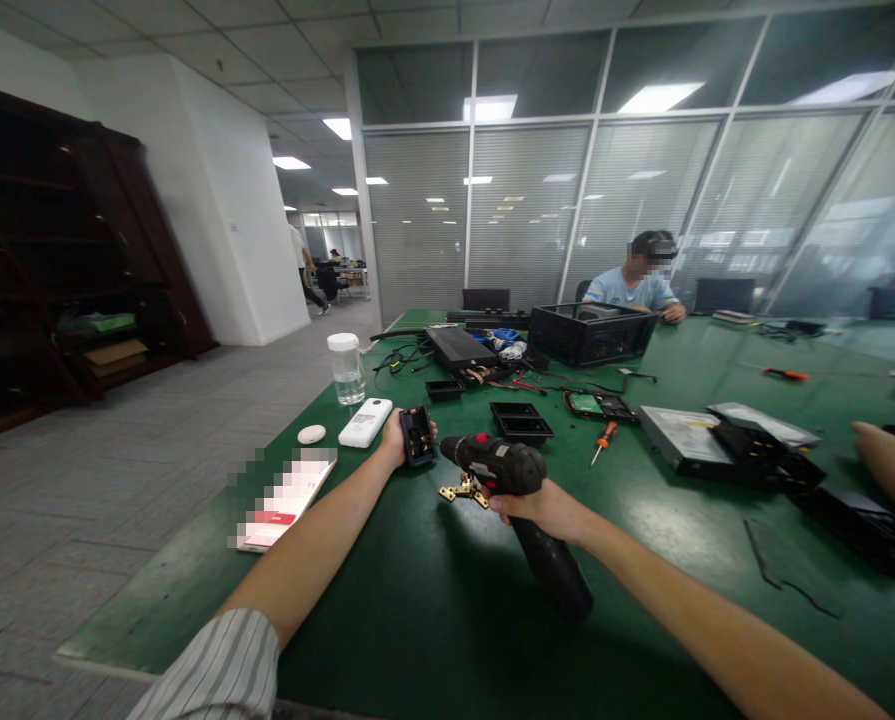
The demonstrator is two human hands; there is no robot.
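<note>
Left hand (394,440) curled round open black case (417,437), inside of case facing up. Right hand (543,510) wrapped round upper grip of cordless drill (501,464); drill nose pointed toward left hand, near case. Gold-coloured metal piece (462,490) lay at right fingertips, under drill; could not tell whether pinched. Black tray (520,424) beyond drill, ahead of right hand. White device (365,423) just left of left hand. Orange-handled screwdriver (607,436) ahead and right of right hand, on green table (387,620).

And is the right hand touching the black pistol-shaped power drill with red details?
Touching: the head view shows the right hand closed around the drill, at its upper handle.
</note>
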